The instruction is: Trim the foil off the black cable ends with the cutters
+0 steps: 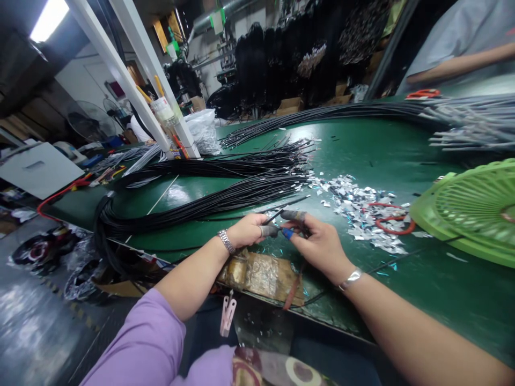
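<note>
- Gripping a black cable (274, 217) between thumb and finger of the left hand (250, 230), over the near edge of the green table (350, 140).
- With the right hand (319, 244) just beside, fingers curled toward the same cable; cannot tell whether closed on it.
- On the white post (147, 48) at far left, a clear cup (164, 110) holding yellow-handled tools.
- Right of the post, a clear plastic bag (201, 128) with greyish contents, too blurred to name.
- At the far side, a cardboard box (289, 106), contents hidden.
- Across the table's left, a bundle of black cables (209, 201); right of its ends, silvery scraps (366, 212) scattered around red scissor handles (394, 231).
- Overhead at far left, a lit lamp (50, 19).
</note>
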Tool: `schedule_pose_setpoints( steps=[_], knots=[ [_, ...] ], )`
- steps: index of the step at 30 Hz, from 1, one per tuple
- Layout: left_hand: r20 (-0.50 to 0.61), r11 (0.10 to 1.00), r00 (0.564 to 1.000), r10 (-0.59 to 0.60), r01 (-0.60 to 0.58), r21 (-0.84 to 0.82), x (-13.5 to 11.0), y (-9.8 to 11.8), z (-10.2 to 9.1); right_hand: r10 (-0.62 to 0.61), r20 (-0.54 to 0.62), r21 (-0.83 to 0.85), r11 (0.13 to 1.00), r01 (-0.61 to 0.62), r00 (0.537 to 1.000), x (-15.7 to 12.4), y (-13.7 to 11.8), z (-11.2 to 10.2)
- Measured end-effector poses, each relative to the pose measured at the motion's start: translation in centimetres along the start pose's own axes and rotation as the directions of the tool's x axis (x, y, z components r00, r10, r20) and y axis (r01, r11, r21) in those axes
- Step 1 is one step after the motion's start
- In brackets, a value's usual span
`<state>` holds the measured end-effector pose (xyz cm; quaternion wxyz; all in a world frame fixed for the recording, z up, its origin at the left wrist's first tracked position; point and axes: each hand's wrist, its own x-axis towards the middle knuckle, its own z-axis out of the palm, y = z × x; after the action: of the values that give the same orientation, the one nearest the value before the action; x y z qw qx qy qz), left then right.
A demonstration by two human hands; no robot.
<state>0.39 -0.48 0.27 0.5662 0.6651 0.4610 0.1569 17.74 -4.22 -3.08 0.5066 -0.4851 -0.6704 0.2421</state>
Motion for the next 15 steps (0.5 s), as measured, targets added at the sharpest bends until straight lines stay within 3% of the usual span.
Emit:
schedule_pose_setpoints(
  steps=[2,4,7,11,15],
  knots=[
    [0.001,0.998,0.999,0.043,-0.043,0.049,0.1,-0.3,0.0,0.066,0.008,0.089,0.994,-0.067,0.998,0.2,0.0,0.0],
    [-0.013,0.981,0.986,0.164,-0.162,0.108,0.1,-0.4,0.0,0.127,0.015,0.179,0.976,-0.128,0.992,0.3,-0.1,-0.2],
    [-0.065,0.894,0.926,0.373,-0.340,0.291,-0.2,-0.3,0.1,0.195,0.020,0.273,0.942,-0.193,0.981,0.5,-0.2,-0.3],
    [-0.135,0.709,0.870,0.474,-0.286,0.644,-1.2,0.6,0.2,0.232,0.034,0.383,0.895,-0.227,0.972,0.5,-0.5,-0.2],
    [-0.143,0.617,0.846,0.514,-0.249,0.747,-3.1,2.3,-0.4,0.193,0.139,0.439,0.867,-0.235,0.971,0.1,-1.2,-0.3]
  ],
)
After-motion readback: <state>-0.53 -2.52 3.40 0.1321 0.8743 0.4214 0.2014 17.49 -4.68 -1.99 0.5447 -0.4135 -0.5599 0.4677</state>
